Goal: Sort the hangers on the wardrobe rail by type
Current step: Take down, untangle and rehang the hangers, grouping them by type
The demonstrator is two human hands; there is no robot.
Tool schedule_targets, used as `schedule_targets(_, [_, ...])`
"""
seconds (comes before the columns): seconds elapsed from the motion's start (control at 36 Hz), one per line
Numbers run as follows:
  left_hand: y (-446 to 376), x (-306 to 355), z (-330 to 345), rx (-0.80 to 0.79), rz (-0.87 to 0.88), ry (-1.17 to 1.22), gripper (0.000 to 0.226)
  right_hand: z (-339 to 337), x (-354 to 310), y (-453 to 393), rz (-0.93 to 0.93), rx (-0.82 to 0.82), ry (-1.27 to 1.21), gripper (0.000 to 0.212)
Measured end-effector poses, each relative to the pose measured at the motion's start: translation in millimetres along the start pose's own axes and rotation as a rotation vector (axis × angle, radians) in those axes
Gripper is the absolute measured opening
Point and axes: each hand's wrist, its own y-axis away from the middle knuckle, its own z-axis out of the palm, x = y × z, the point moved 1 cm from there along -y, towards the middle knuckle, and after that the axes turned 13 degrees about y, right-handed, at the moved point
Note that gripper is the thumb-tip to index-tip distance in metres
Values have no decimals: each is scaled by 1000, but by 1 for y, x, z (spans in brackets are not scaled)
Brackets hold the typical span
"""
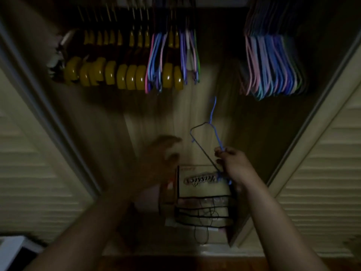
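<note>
Blue wire hanger (213, 137) pinched in right hand (232, 165); left hand (166, 153) blurred, fingers apart, holding nothing

Two hands are in view: the left hand (166, 151), blurred, and the right hand (232, 163), which grips one blue wire hanger (213, 133). About eleven yellow wooden hangers (121, 75) hang on the rail. The thin coloured hangers form two bunches, a smaller one (156, 63) among the yellow ones and a larger one (273, 65) apart; their number cannot be counted. One box (199, 182) stands below.
</note>
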Motion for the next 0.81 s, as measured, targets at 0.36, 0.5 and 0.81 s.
schedule_targets(0.36, [-169, 179, -160, 523, 478, -890, 82, -68, -140, -5, -432, 405, 508, 20])
schedule_targets(0.5, [-196, 165, -179, 481, 353, -1082, 109, -65, -153, -18, -486, 538, 639, 16])
schedule_targets(0.81, [-200, 161, -167, 552, 345, -1037, 112, -78, -221, -84, -501, 618, 735, 23])
